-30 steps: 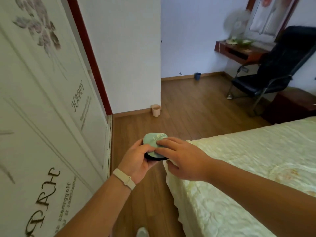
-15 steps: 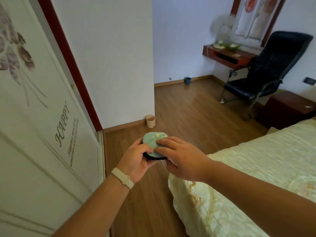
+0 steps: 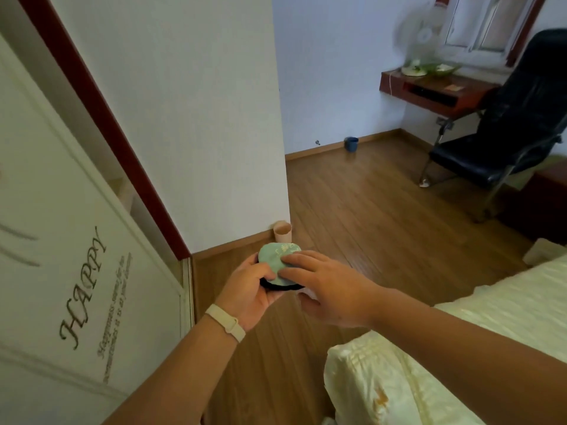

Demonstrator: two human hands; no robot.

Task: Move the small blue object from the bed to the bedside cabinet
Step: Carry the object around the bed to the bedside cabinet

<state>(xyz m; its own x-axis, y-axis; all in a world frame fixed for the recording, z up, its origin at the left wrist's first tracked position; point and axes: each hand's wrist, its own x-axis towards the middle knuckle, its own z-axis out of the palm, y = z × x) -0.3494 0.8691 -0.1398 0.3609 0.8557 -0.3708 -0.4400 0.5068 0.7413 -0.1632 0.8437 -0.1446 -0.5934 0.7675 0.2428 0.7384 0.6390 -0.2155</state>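
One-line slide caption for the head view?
Both hands, left and right, hold the blue object above the floor, beside the bed.

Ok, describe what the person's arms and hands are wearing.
Both forearms are bare, with no sleeves in view. The left hand has a slim cream wristband around its wrist. The right hand wears nothing: no ring, watch or glove visible.

I see open floor ahead, free passage. Wardrobe door close on left, bed on right; pink cup beside wall corner, office chair far right.
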